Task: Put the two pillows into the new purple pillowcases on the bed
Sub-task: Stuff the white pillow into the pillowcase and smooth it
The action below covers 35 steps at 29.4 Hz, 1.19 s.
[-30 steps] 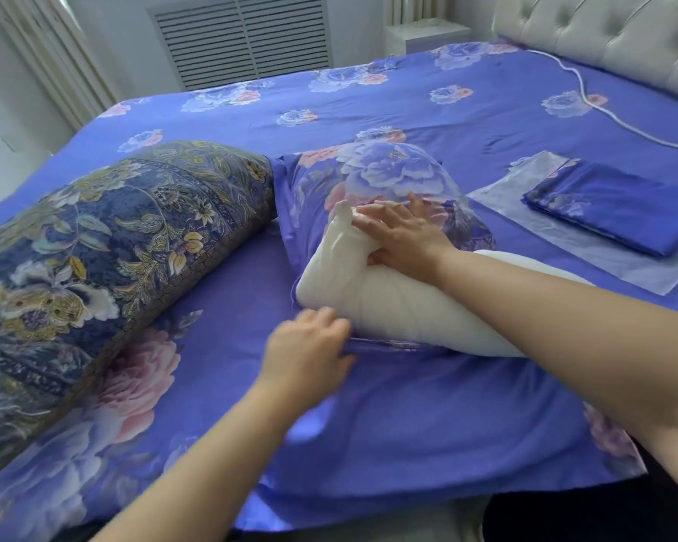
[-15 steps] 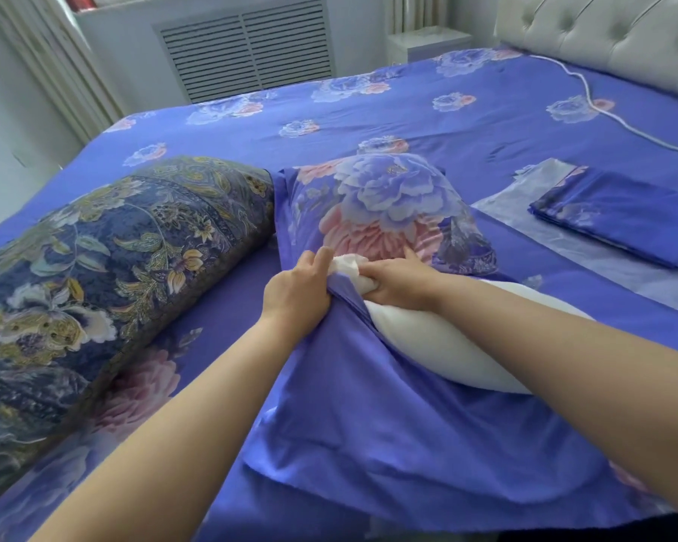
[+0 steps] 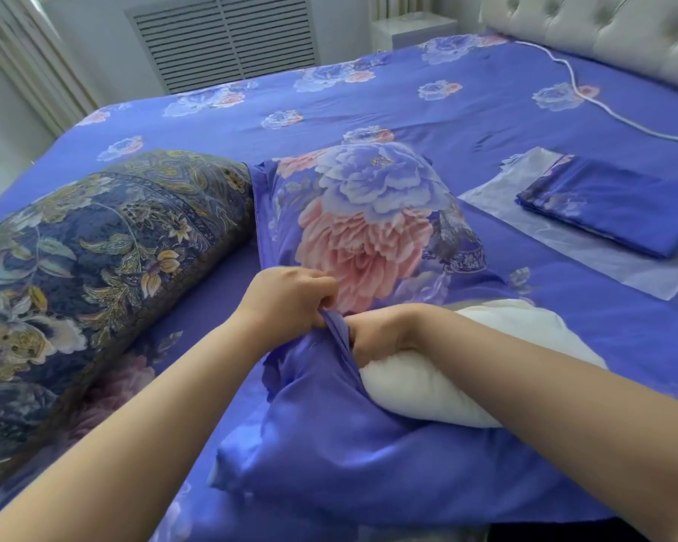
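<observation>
Toward the bed's (image 3: 427, 99) left edge lies a pillow in a dark paisley floral case (image 3: 94, 252), its far end touching the purple peony-print pillowcase (image 3: 368, 228) at the middle of the bed. That pillowcase is partly filled: its far half is plump, while its near, open end sags in loose folds toward the bed's near edge. The left hand (image 3: 290, 297) has its fingers curled tight around the gathered hem of the pillowcase mouth, holding it up. Just beside it, touching across the fold of cloth, the right hand (image 3: 372, 334) reaches into the opening; its fingers are hidden by the fabric (so whether they grip or merely press, I cannot tell), and its wrist lies against the white pillow (image 3: 427, 381). The white pillow is part in and part out, its near end bulging from the opening under the right forearm. Farther right, near the bed's right edge, a second purple pillowcase (image 3: 611, 213) lies folded flat on a clear plastic bag (image 3: 556, 244). A white cable (image 3: 588, 99) snakes across the far right corner, below the tufted grey headboard (image 3: 603, 29).
</observation>
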Motion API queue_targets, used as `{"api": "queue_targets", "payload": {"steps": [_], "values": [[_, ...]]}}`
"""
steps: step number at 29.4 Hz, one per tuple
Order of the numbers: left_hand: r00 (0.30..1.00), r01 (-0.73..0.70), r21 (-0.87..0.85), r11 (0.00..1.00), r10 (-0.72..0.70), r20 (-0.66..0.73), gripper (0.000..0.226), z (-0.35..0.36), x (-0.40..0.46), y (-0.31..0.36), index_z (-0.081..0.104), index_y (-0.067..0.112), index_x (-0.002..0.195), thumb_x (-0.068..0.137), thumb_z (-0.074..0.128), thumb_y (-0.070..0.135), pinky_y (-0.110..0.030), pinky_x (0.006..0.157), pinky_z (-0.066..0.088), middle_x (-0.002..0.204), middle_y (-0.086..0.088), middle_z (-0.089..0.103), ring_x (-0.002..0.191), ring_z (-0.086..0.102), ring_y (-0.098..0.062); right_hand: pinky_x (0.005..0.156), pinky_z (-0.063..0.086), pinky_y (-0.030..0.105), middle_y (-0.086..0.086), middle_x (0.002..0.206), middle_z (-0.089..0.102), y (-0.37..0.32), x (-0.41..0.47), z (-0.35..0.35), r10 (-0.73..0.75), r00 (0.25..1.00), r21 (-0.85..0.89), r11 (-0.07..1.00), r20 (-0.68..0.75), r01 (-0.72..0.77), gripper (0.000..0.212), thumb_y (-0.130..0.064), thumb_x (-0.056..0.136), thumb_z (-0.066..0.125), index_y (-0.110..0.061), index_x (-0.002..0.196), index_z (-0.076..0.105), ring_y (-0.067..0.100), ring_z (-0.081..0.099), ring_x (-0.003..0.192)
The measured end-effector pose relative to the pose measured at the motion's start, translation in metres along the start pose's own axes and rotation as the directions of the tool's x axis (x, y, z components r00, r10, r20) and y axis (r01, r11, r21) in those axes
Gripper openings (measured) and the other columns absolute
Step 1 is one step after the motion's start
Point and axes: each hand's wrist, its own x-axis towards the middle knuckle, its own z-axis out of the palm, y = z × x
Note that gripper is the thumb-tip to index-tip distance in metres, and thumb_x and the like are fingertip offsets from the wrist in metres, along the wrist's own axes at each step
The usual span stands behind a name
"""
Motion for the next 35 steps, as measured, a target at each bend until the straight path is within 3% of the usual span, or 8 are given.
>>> {"api": "queue_targets", "payload": {"steps": [7, 10, 13, 20, 23, 27, 30, 35], "values": [[0.870, 0.427, -0.257, 0.867, -0.316, 0.379, 0.045, 0.011, -0.032, 0.009, 0.045, 0.036, 0.109, 0.069, 0.068, 0.036, -0.032, 0.072, 0.047, 0.100, 0.017, 0.059, 0.083, 0.058, -0.013, 0.096, 0.045, 0.028, 0.000, 0.118, 0.058, -0.005, -0.026, 0.024, -0.118, 0.956, -0.004, 0.993, -0.267, 0.122, 0.047, -0.004, 0.078, 0.061, -0.016, 0.122, 0.047, 0.011, 0.055, 0.110], [0.834, 0.393, -0.043, 0.919, -0.336, 0.438, 0.062, 0.011, -0.040, 0.020, 0.034, 0.031, 0.123, 0.071, 0.066, 0.040, -0.036, 0.066, 0.045, 0.105, 0.003, 0.043, 0.092, 0.055, -0.027, 0.093, 0.040, 0.014, 0.005, 0.114, 0.054, -0.016, -0.048, 0.030, -0.262, 0.768, -0.027, 0.952, -0.585, 0.305, 0.041, -0.003, 0.080, 0.067, -0.010, 0.116, 0.049, 0.014, 0.054, 0.108], [0.845, 0.324, 0.256, 0.911, -0.400, 0.355, 0.045, 0.010, -0.043, 0.045, 0.039, 0.018, 0.119, 0.080, 0.061, 0.024, -0.035, 0.066, 0.035, 0.116, -0.005, 0.037, 0.104, 0.047, -0.028, 0.100, 0.038, 0.025, 0.001, 0.120, 0.055, -0.014, -0.083, 0.027, -0.359, 0.636, -0.435, 0.899, -0.683, 0.040, 0.047, -0.033, 0.080, 0.071, -0.014, 0.120, 0.054, 0.016, 0.052, 0.113], [0.912, 0.362, 0.217, 0.907, -0.393, 0.121, 0.053, 0.006, -0.064, 0.093, 0.040, 0.011, 0.134, 0.084, 0.058, 0.009, -0.033, 0.070, 0.042, 0.115, -0.003, 0.055, 0.101, 0.055, -0.025, 0.110, 0.026, 0.043, 0.006, 0.140, 0.040, 0.043, -0.165, 0.047, 0.272, 0.432, 0.052, 0.888, -0.860, -0.457, 0.080, -0.076, 0.074, 0.034, -0.024, 0.135, 0.040, 0.025, 0.031, 0.134], [0.918, 0.321, 0.268, 0.908, -0.368, 0.149, 0.064, -0.014, -0.067, 0.114, 0.020, 0.007, 0.146, 0.087, 0.042, 0.009, -0.037, 0.091, 0.040, 0.139, -0.011, 0.041, 0.123, 0.042, -0.033, 0.113, 0.023, 0.044, -0.006, 0.158, 0.015, 0.072, -0.195, 0.059, 0.459, 0.526, 0.272, 0.877, -0.716, -0.395, 0.093, -0.083, 0.071, 0.028, -0.034, 0.149, 0.013, 0.022, 0.024, 0.142], [0.978, 0.076, 0.144, 0.987, -0.045, -0.204, 0.062, -0.017, -0.068, 0.172, 0.048, 0.010, 0.135, 0.075, 0.039, 0.018, -0.055, 0.100, 0.040, 0.150, -0.015, 0.035, 0.130, 0.039, -0.047, 0.110, 0.031, 0.044, -0.011, 0.154, 0.023, 0.107, -0.199, 0.071, 0.482, 0.540, 0.368, 0.876, -0.690, -0.311, 0.116, -0.097, 0.053, 0.033, -0.037, 0.149, 0.010, 0.020, 0.037, 0.134], [1.000, -0.026, 0.115, 0.993, 0.026, 0.002, 0.097, 0.006, -0.062, 0.198, 0.031, 0.031, 0.144, 0.060, 0.069, 0.061, -0.061, 0.103, 0.033, 0.153, -0.008, 0.031, 0.132, 0.037, -0.044, 0.107, 0.037, 0.045, -0.002, 0.147, 0.039, 0.137, -0.204, 0.078, 0.447, 0.590, 0.433, 0.884, -0.672, -0.176, 0.115, -0.097, 0.054, 0.040, -0.031, 0.146, 0.023, 0.022, 0.044, 0.128], [0.965, 0.250, -0.043, 0.967, -0.253, -0.068, 0.054, 0.024, -0.038, 0.168, 0.054, 0.015, 0.108, 0.068, 0.069, 0.047, -0.032, 0.060, 0.043, 0.077, -0.005, 0.066, 0.064, 0.064, -0.031, 0.095, 0.042, 0.032, -0.014, 0.120, 0.058, 0.072, -0.211, 0.088, 0.332, 0.354, 0.469, 0.766, -0.874, 0.440, 0.104, -0.085, 0.054, 0.059, -0.036, 0.141, 0.029, 0.014, 0.057, 0.112]]}}
